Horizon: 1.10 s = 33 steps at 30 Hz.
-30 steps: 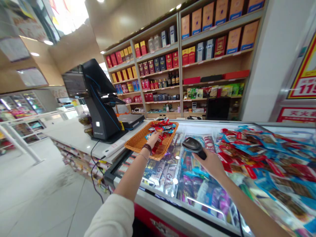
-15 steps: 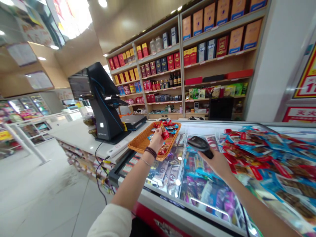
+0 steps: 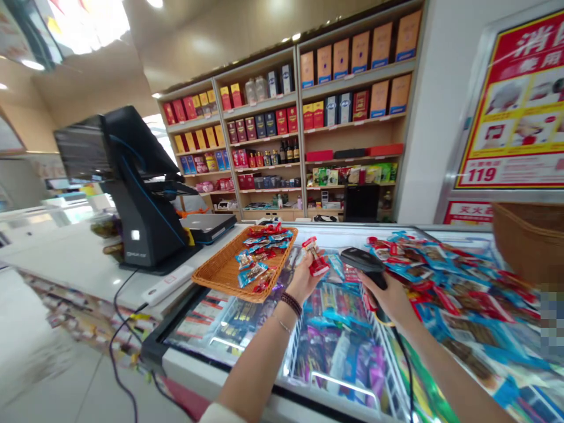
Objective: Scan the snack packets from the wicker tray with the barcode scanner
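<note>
Pinched in my left hand [image 3: 304, 281] is a small red snack packet [image 3: 315, 258], raised above the glass freezer top. My right hand [image 3: 390, 296] is wrapped round a black barcode scanner [image 3: 363, 261], whose head points left toward the packet with a short gap between them. A cable [image 3: 408, 364] hangs from the scanner's handle. Left of my left hand, a wicker tray [image 3: 215, 271] holds several red and blue snack packets [image 3: 253, 272]. More such packets [image 3: 467, 299] lie heaped right of my right hand.
Frozen goods in wire baskets [image 3: 335, 346] show through the freezer glass. On the white counter at left stand a black checkout terminal [image 3: 147, 205] and a flat scale [image 3: 209, 226]. A brown basket [image 3: 524, 241] is at far right. Shelves of boxed goods [image 3: 259, 126] line the back.
My left hand has lifted the red packet out of the wicker tray and carried it right, near the scanner. The view has turned rightward, bringing in the brown basket.
</note>
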### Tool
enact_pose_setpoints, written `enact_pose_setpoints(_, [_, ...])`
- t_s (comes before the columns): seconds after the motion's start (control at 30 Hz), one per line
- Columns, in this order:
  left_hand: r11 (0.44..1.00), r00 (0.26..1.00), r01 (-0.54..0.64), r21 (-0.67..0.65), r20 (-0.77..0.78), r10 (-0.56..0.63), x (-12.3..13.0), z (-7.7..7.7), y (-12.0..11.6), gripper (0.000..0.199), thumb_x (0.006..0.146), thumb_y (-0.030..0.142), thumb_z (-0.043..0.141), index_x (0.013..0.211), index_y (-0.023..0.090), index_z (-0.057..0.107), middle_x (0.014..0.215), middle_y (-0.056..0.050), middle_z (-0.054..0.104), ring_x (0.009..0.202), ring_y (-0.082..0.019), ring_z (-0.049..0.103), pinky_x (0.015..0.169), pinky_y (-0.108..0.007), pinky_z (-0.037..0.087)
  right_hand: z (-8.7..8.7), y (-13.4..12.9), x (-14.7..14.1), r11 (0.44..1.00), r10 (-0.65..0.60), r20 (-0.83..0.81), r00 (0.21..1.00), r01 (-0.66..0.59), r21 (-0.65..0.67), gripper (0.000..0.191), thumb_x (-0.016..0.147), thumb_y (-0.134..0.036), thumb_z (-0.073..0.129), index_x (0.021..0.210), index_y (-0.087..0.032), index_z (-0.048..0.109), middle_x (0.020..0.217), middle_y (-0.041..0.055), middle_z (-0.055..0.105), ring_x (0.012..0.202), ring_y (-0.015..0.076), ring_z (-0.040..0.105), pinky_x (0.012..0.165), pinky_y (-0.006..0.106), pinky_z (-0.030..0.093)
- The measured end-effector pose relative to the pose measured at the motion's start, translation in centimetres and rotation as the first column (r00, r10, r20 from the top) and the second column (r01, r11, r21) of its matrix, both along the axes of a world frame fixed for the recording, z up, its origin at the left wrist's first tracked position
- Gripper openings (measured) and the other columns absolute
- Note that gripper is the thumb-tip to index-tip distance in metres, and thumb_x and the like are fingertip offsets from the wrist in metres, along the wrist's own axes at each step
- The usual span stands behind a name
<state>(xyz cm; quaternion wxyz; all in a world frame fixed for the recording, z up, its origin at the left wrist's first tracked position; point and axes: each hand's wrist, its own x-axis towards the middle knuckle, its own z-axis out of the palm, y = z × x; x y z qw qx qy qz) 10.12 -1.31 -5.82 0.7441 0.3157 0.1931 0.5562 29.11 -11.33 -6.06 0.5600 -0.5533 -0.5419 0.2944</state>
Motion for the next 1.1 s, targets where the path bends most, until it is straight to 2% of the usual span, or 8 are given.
enact_pose_setpoints(0.07, [0.997, 0.994, -0.057, 0.052, -0.090, 0.062, 0.3, -2.0, 0.2, 0.035, 0.083, 0.044, 0.071, 0.107, 0.020, 0.063, 0.112, -0.009, 0.068, 0.091, -0.019, 0.066, 0.075, -0.031, 0.054, 0.1, -0.1, -0.4, 1.000, -0.020, 0.069, 0.997, 0.021, -0.017, 0.046, 0.075, -0.066, 0.063, 0.060, -0.024, 0.050, 0.039, -0.0010, 0.052, 0.035, 0.0170, 0.050, 0.042, 0.029, 0.040])
enact_pose_setpoints(0.13, [0.991, 0.975, -0.094, 0.091, -0.191, 0.110, 0.3, -3.5, 0.3, 0.043, 0.080, 0.049, 0.072, 0.110, 0.021, 0.062, 0.111, -0.010, 0.068, 0.088, -0.018, 0.066, 0.074, -0.030, 0.054, 0.3, -0.3, -1.0, 0.997, -0.077, 0.167, 0.983, 0.079, -0.006, 0.043, 0.075, -0.064, 0.062, 0.063, -0.024, 0.052, 0.041, -0.0009, 0.053, 0.037, 0.0173, 0.051, 0.043, 0.029, 0.039])
enact_pose_setpoints(0.27, [0.964, 0.927, -0.158, 0.213, -0.305, 0.219, 0.1, -5.0, 0.4, 0.047, 0.078, 0.041, 0.074, 0.118, 0.025, 0.058, 0.109, -0.007, 0.068, 0.091, -0.017, 0.066, 0.083, -0.031, 0.053, 0.4, -0.6, -2.2, 0.995, -0.103, 0.302, 0.948, 0.103, 0.017, 0.041, 0.076, -0.062, 0.059, 0.066, -0.023, 0.056, 0.042, -0.0003, 0.055, 0.043, 0.0196, 0.057, 0.046, 0.028, 0.040])
enact_pose_setpoints(0.37, [0.901, 0.870, -0.251, 0.354, -0.325, 0.370, 0.0, -5.1, 0.7, 0.039, 0.079, 0.028, 0.072, 0.115, 0.025, 0.059, 0.113, -0.006, 0.067, 0.105, -0.018, 0.063, 0.098, -0.035, 0.047, 0.4, -0.8, -2.7, 0.997, -0.060, 0.301, 0.952, 0.069, -0.019, 0.042, 0.075, -0.063, 0.059, 0.064, -0.023, 0.055, 0.041, -0.0002, 0.054, 0.043, 0.0191, 0.057, 0.045, 0.028, 0.039])
enact_pose_setpoints(0.47, [0.850, 0.814, -0.334, 0.408, -0.329, 0.478, -0.2, -4.8, 0.8, 0.026, 0.080, 0.018, 0.067, 0.105, 0.023, 0.062, 0.110, -0.005, 0.068, 0.108, -0.017, 0.062, 0.105, -0.035, 0.042, 0.3, -1.0, -2.9, 0.998, 0.005, 0.204, 0.979, 0.008, -0.061, 0.045, 0.075, -0.065, 0.060, 0.059, -0.023, 0.052, 0.038, -0.0013, 0.051, 0.036, 0.0162, 0.050, 0.044, 0.028, 0.039])
enact_pose_setpoints(0.73, [0.863, 0.844, -0.380, 0.334, -0.256, 0.471, -0.4, -4.0, 0.2, 0.026, 0.075, 0.003, 0.064, 0.095, 0.020, 0.065, 0.095, -0.002, 0.069, 0.096, -0.014, 0.064, 0.097, -0.027, 0.044, 0.5, -1.5, -3.4, 0.998, 0.055, 0.042, 0.998, -0.054, -0.033, 0.053, 0.073, -0.070, 0.065, 0.056, -0.023, 0.048, 0.039, -0.0022, 0.049, 0.033, 0.0131, 0.045, 0.040, 0.027, 0.038])
enact_pose_setpoints(0.9, [0.868, 0.841, -0.378, 0.322, -0.272, 0.467, -0.3, -3.8, 0.1, 0.031, 0.074, 0.003, 0.065, 0.099, 0.022, 0.064, 0.097, -0.001, 0.070, 0.099, -0.014, 0.065, 0.097, -0.029, 0.045, 0.7, -1.7, -3.5, 0.999, 0.048, 0.037, 0.998, -0.047, -0.021, 0.055, 0.074, -0.073, 0.063, 0.056, -0.023, 0.048, 0.039, -0.0017, 0.049, 0.033, 0.0130, 0.045, 0.039, 0.027, 0.038])
enact_pose_setpoints(1.1, [0.883, 0.841, -0.387, 0.266, -0.291, 0.457, -0.2, -4.4, 0.7, 0.030, 0.076, 0.007, 0.068, 0.100, 0.022, 0.059, 0.100, -0.003, 0.070, 0.094, -0.014, 0.067, 0.090, -0.028, 0.050, 1.0, -1.3, -2.4, 0.998, 0.054, 0.030, 0.998, -0.054, -0.024, 0.050, 0.076, -0.066, 0.065, 0.057, -0.023, 0.049, 0.038, -0.0016, 0.050, 0.034, 0.0132, 0.046, 0.041, 0.027, 0.040])
